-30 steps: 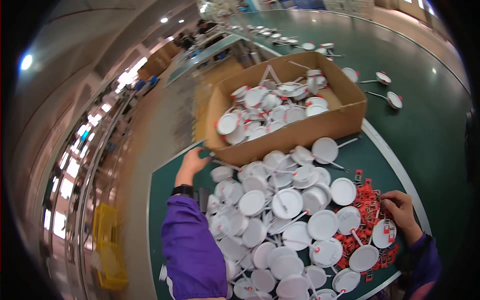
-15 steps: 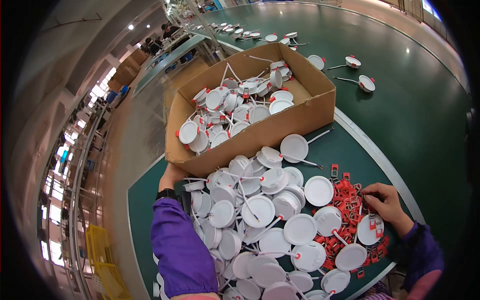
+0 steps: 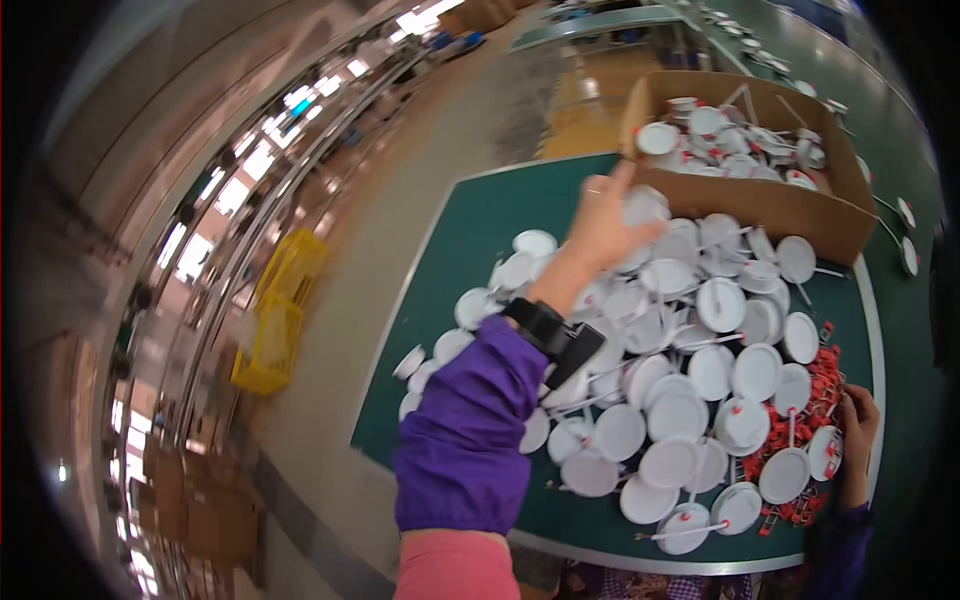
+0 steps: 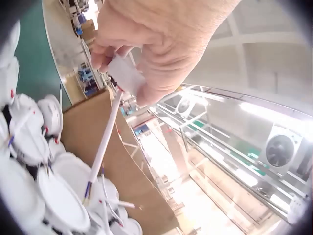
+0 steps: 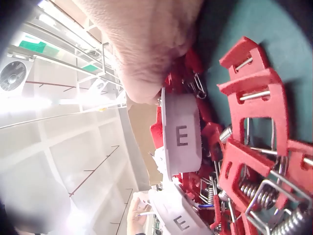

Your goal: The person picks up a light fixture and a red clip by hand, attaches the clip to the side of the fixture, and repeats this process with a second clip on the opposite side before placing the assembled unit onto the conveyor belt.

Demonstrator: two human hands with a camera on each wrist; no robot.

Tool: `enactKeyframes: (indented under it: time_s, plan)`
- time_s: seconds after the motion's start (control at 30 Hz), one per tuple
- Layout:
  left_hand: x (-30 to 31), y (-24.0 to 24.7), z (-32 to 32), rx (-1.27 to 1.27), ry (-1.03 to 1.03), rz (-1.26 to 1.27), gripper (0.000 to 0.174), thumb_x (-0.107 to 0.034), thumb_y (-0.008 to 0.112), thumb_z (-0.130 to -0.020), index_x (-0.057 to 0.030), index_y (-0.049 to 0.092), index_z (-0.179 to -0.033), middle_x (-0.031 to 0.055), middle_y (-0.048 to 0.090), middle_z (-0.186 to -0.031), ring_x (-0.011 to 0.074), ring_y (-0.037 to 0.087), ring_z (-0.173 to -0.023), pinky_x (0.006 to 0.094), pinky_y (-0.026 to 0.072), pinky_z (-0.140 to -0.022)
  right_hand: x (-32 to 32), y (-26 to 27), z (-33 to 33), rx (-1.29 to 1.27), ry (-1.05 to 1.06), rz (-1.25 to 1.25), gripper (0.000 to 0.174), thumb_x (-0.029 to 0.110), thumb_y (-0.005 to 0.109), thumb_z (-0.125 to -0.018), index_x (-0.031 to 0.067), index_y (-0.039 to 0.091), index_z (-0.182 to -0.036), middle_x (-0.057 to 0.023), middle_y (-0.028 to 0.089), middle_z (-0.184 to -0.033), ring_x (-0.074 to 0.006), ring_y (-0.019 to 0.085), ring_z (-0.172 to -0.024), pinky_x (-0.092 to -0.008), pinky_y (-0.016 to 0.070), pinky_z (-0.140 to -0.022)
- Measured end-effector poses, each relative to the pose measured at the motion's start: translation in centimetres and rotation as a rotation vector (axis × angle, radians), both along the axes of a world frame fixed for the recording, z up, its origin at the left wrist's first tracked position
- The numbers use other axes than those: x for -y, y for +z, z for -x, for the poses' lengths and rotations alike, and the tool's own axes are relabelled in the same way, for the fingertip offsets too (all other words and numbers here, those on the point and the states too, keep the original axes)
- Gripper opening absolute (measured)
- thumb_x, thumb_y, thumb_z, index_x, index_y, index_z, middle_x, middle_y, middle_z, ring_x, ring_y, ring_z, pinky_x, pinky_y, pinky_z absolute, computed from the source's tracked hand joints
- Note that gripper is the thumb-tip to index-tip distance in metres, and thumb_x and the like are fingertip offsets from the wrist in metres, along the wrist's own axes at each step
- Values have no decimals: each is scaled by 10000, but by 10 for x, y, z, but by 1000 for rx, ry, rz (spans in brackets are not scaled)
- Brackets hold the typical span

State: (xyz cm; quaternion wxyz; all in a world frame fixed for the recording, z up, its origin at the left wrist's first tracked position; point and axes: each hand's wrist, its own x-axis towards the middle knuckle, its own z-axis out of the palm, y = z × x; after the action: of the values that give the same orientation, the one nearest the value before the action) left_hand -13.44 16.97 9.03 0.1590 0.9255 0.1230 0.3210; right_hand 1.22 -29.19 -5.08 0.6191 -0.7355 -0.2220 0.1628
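Observation:
My left hand [image 3: 600,225] reaches over the far side of a pile of white round downlights [image 3: 720,305], beside the near left corner of a cardboard box [image 3: 745,198]. Its thumb and fingers pinch a white downlight [image 3: 645,205]; in the left wrist view a white cable [image 4: 105,142] hangs down from it. At the right edge of the pile, my right hand [image 3: 858,440] stays over a heap of red spring clips [image 5: 254,107]. Its curled fingertips are at a red clip [image 5: 193,61], partly hidden by the hand. A downlight marked E [image 5: 181,134] stands on edge right below that hand.
More downlights with cables fill the cardboard box at the back of the green table [image 3: 420,300]. Several lie on the green surface beyond it [image 3: 908,255]. Yellow crates [image 3: 270,345] stand on the floor to the left.
The head view has swung left. My left hand has come away from the box's left corner to the pile and taken hold of a downlight. The right hand has stayed at the clips.

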Motion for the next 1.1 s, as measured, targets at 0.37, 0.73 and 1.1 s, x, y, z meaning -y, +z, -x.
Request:
enactKeyframes:
  time_s: [0.37,0.73,1.1]
  plan:
    - [-31,-31,296,273,646,227,343,-299,508,-914,-16,593,-1089,147,584,-1103,260,537,-1047,333,393,-920,4,-21,-16,117,-25,19,178,88,516,-907,-18,572,-1038,12,566,-881,-29,483,-742,-162,388,-647]
    - [-39,-112,312,290,527,645,406,-252,431,-945,45,502,-1211,127,494,-1248,224,461,-1143,318,333,-983,-18,20,14,171,-105,65,173,103,586,-855,-23,626,-966,-17,625,-783,-60,559,-698,-202,454,-606]
    - [-29,-99,240,367,522,856,616,-394,550,-876,33,412,-1298,177,408,-1337,260,426,-1197,331,329,-989,-16,20,13,142,-71,-19,181,101,583,-851,-20,624,-980,-39,634,-782,-62,544,-671,-200,435,-591]
